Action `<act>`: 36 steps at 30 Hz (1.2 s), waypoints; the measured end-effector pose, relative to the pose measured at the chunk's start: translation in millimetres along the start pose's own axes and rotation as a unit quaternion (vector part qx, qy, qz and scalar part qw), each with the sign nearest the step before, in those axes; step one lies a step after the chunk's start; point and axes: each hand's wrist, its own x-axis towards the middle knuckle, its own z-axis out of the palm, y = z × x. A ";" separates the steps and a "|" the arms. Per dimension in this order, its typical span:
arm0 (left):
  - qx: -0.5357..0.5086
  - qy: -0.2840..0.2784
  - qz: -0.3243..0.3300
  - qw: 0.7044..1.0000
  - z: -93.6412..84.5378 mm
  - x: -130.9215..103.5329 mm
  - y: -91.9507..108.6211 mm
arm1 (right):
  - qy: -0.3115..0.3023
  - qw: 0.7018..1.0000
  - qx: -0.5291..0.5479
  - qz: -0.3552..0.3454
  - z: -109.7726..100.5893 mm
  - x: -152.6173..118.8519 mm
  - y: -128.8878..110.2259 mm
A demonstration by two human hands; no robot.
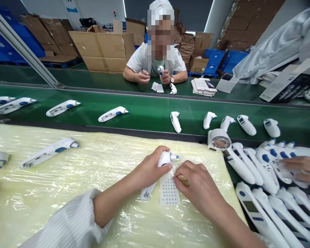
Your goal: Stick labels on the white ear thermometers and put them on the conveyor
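Picking at the white, flat rectangular sheet with rows of small grey dots (169,193) appears to be the step in hand. Your left hand (153,168) is closed around a white, curved, plastic handheld device with a blue-ringed, blue-tipped nozzle (165,158); its nozzle points right, and its lower end shows below your hand, beside the sheet. Your right hand (196,182) has thumb and fingertips drawn together in a pinch at the sheet's upper right edge. Whether that pinch has hold of a dot, the sheet or nothing cannot be told; the fingers hide it. Both items are over the desk covered in yellowish, glossy plastic film (113,213). In my judgement, the dots are adhesive, and the next move calls for lifting one cleanly by its edge while your left hand keeps the device steady. A loose pinch could fold or drop so small a piece.
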 end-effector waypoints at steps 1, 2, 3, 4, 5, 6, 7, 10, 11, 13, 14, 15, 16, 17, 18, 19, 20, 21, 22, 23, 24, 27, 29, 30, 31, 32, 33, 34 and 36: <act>0.000 0.002 0.002 1.000 0.2 0.1 0.0 | 0.001 1.000 -0.001 0.000 0.9 0.0 -0.3; 0.001 0.004 0.004 1.000 0.4 0.2 -0.1 | 0.001 1.000 0.000 0.000 1.9 0.1 -0.5; 0.001 0.005 0.006 1.000 0.6 0.2 -0.1 | 0.001 1.000 0.000 0.001 2.8 0.2 -0.6; 0.001 0.007 0.007 1.000 0.7 0.2 -0.1 | 0.001 1.000 0.001 0.003 3.7 0.3 -0.6; 0.001 0.006 0.008 1.000 0.8 0.1 -0.1 | 0.001 1.000 0.002 0.005 4.3 0.5 -0.6; 0.000 0.006 0.007 1.000 0.9 -0.1 0.0 | 0.001 1.000 0.002 0.007 4.5 0.7 -0.4; -0.001 0.005 0.006 1.000 0.9 -0.3 0.2 | 0.000 1.000 0.003 0.008 4.2 0.9 -0.1; -0.008 0.002 0.006 1.000 1.0 -1.1 1.5 | 0.006 1.000 0.016 0.013 1.0 1.4 1.5; -0.010 0.002 0.006 1.000 1.1 -1.3 1.9 | 0.013 1.000 0.023 0.016 -0.5 1.4 2.0; -0.014 -0.002 0.002 1.000 1.4 -1.3 2.5 | 0.029 0.999 0.038 0.022 -3.0 1.2 2.6; -0.014 -0.001 0.002 1.000 1.5 -1.1 2.5 | 0.036 0.998 0.042 0.020 -3.7 0.9 2.5; -0.014 0.000 0.004 1.000 1.6 -0.8 2.2 | 0.040 0.998 0.043 0.015 -3.8 0.6 2.2; -0.014 0.002 0.005 1.000 1.7 -0.4 1.8 | 0.041 0.998 0.042 0.007 -3.5 0.2 1.7; -0.016 0.004 0.007 1.000 1.8 0.1 1.1 | 0.041 0.998 0.038 -0.002 -2.7 -0.1 1.1; -0.017 0.006 0.009 1.000 1.8 0.5 0.4 | 0.040 0.999 0.032 -0.010 -1.6 -0.4 0.5; -0.017 0.008 0.011 1.000 1.9 0.8 -0.3 | 0.041 0.999 0.027 -0.016 -0.3 -0.6 0.0; -0.017 0.007 0.013 1.000 1.9 1.1 -0.9 | 0.042 0.999 0.022 -0.020 0.9 -0.7 -0.4; -0.016 0.007 0.015 1.000 2.0 1.2 -1.4 | 0.042 0.999 0.018 -0.022 2.2 -0.7 -0.6; -0.013 0.008 0.018 1.000 2.1 1.3 -1.7 | 0.042 0.999 0.016 -0.022 3.2 -0.6 -0.7; -0.011 0.009 0.021 1.000 2.2 1.2 -1.7 | 0.040 0.999 0.013 -0.023 4.1 -0.4 -0.7; -0.009 0.010 0.022 1.000 2.3 1.1 -1.5 | 0.037 0.999 0.011 -0.024 4.9 -0.3 -0.7; -0.008 0.012 0.020 1.000 2.5 0.7 -0.3 | 0.027 0.999 0.005 -0.027 6.3 0.0 -1.1; -0.008 0.011 0.016 1.000 2.5 0.5 0.8 | 0.027 0.999 0.005 -0.030 7.0 -0.1 -1.4; -0.008 0.010 0.015 1.000 2.5 0.4 1.2 | 0.028 0.999 0.004 -0.031 7.4 -0.1 -1.5; -0.009 0.011 0.014 1.000 2.5 0.2 1.6 | 0.029 0.999 0.003 -0.030 7.8 0.0 -1.5; -0.009 0.011 0.013 1.000 2.5 0.1 2.0 | 0.030 0.999 0.000 -0.029 8.3 0.1 -1.4; -0.009 0.011 0.013 1.000 2.4 -0.1 2.3 | 0.031 0.999 -0.004 -0.029 8.7 0.3 -1.3; -0.010 0.011 0.012 1.000 2.4 -0.3 2.6 | 0.033 0.999 -0.009 -0.029 9.0 0.5 -1.3; -0.010 0.013 0.012 1.000 2.4 -0.7 3.3 | 0.033 0.999 -0.021 -0.032 9.4 1.3 -1.8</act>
